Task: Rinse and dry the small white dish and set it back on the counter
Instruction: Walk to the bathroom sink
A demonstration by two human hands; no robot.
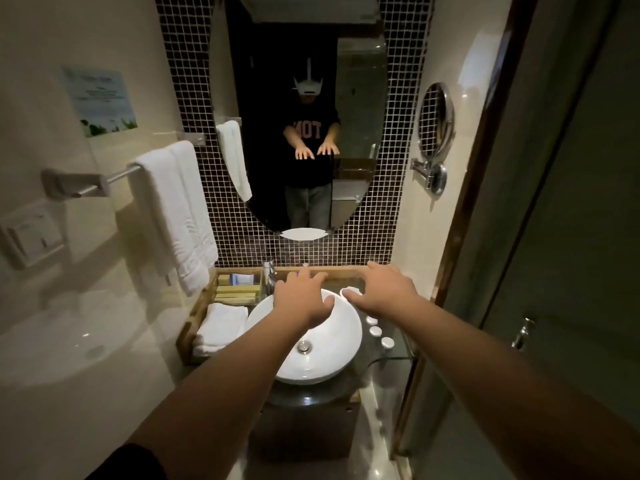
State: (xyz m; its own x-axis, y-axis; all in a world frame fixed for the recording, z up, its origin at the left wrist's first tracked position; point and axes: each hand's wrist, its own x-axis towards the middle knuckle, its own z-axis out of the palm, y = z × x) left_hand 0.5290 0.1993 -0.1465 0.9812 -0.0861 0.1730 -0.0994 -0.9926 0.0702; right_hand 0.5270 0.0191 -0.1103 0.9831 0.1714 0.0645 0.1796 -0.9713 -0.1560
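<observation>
The small white dish (349,291) sits on the counter just behind the right rim of the round white basin (332,344); most of it is hidden by my right hand. My right hand (384,292) hovers over it, palm down, fingers spread and holding nothing. My left hand (300,296) is stretched out over the back of the basin, also spread and holding nothing. The tap is hidden behind my left hand.
A wooden tray (187,337) on the left holds folded white towels (221,327) and packets. Three small white-capped bottles (375,330) stand right of the basin on the glass counter (398,355). A white towel (173,216) hangs on a wall rail. The mirror reflects a person.
</observation>
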